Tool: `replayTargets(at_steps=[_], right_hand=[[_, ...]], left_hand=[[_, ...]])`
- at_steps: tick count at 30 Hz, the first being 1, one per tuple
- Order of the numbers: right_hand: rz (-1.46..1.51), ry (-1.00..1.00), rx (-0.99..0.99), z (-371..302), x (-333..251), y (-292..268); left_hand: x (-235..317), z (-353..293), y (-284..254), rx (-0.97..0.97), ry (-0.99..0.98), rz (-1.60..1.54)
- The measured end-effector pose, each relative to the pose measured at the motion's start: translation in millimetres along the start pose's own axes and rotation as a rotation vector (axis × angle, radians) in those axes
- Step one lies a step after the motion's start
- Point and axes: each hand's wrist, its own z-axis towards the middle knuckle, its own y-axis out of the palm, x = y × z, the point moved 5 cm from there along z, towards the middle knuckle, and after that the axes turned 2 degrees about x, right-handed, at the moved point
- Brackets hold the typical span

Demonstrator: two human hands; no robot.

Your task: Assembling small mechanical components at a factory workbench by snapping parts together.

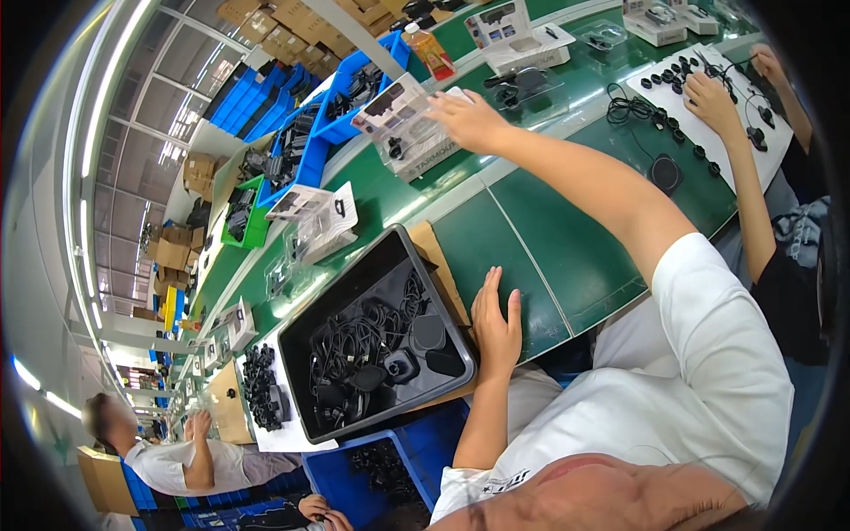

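My right hand [469,119] reaches far across the green bench [549,239] and grips the edge of the top clear blister package [398,111] on a small stack of similar packs. My left hand [496,327] lies flat and open, palm down, on the bench edge. It touches the right rim of a black tray [354,274] and holds nothing. The tray sits on a brown cardboard sheet [434,252] and holds tangled black cables and several dark round pads [429,334].
Blue bins [354,84] and a green bin [252,212] line the far side, with more packages [314,217] between them. A co-worker's hands [708,93] work on a white board of small black parts at the top right. Another person [168,451] sits at the lower left.
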Motion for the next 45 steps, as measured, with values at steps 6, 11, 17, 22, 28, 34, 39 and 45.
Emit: replayTargets(at_steps=[6,11,17,22,28,34,39,45], right_hand=[[-0.057,0.162,-0.382,22,-18,25],[0.027,-0.018,0.068,-3,-3,-14],[0.357,-0.008,0.035,-105,6,-189],[0.387,0.158,-0.106,-217,4,-251],[0.361,0.230,-0.200,-275,-11,-255],[0.456,0.153,-0.158,-267,-25,-235],[0.476,0.135,-0.141,-265,-31,-231],[0.496,0.166,-0.134,-255,-31,-227]], left_hand=[[-4,3,5,0.023,-0.013,-0.026],[7,0,23,0.087,0.007,-0.031],[29,7,25,0.245,0.154,-0.005],[51,6,24,0.097,0.173,-0.401],[99,-20,-85,-0.073,0.357,-0.291],[-12,82,-202,0.208,0.060,0.286],[-159,116,-175,-0.173,-0.030,0.721],[-156,126,-182,-0.259,0.002,0.643]])
